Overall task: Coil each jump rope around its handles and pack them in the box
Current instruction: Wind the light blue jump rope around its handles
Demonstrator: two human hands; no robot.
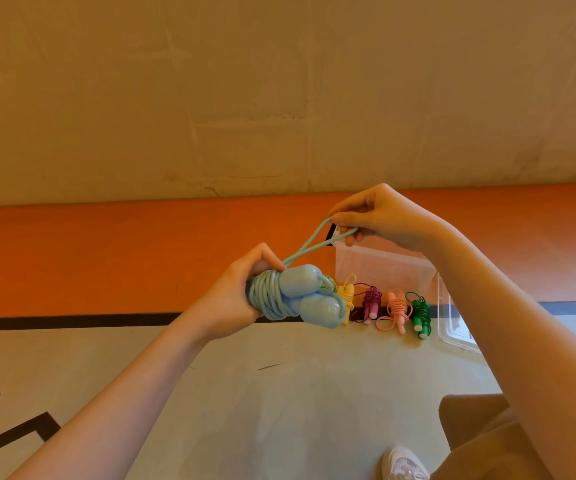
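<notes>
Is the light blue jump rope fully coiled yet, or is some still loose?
Not fully. Most of the light blue jump rope is wound round its handles in the left hand, but the right hand pinches one loose loop.

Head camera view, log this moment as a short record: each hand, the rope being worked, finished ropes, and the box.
left hand: grips light blue jump rope, cord coiled round its handles
right hand: pinches last loop, pulled up
coiled ropes on floor: yellow, purple, pink, green
clear plastic box: behind them, no ropes visible inside
</notes>
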